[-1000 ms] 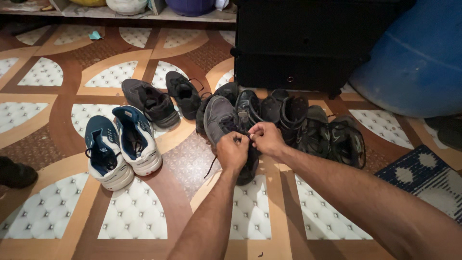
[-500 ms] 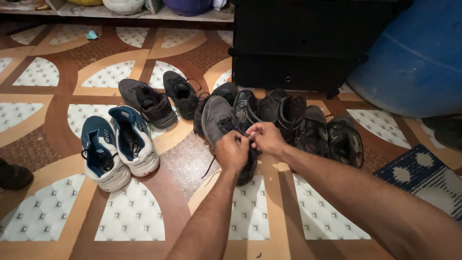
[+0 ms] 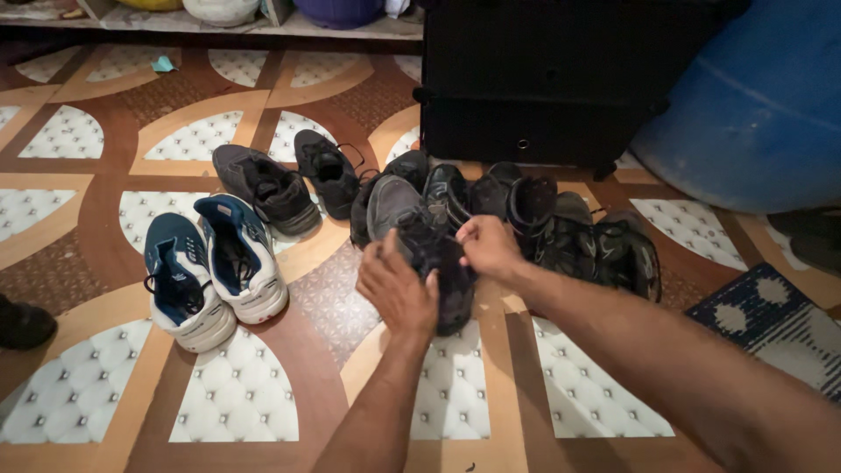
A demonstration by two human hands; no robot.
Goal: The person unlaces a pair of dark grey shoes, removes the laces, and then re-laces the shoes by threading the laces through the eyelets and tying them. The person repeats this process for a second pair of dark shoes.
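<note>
A dark grey sneaker (image 3: 399,210) lies on the patterned floor in front of me, toe pointing away. My left hand (image 3: 399,289) grips its left side near the heel, fingers curled over the edge. My right hand (image 3: 488,247) rests on the shoe's right side by the tongue, fingers pinched at the laces. More dark shoes (image 3: 569,236) crowd together just right of it, touching one another.
A blue-and-white pair of sneakers (image 3: 215,263) stands to the left, with two dark shoes (image 3: 289,180) behind. A black case (image 3: 561,79) and a blue ball (image 3: 762,114) block the back. A patterned mat (image 3: 771,324) lies right; a black shoe (image 3: 22,322) at far left.
Both hands were pinched together on the laces over the shoe's tongue. Now my left hand has dropped lower and left onto the shoe's side, while the right stays near the laces.
</note>
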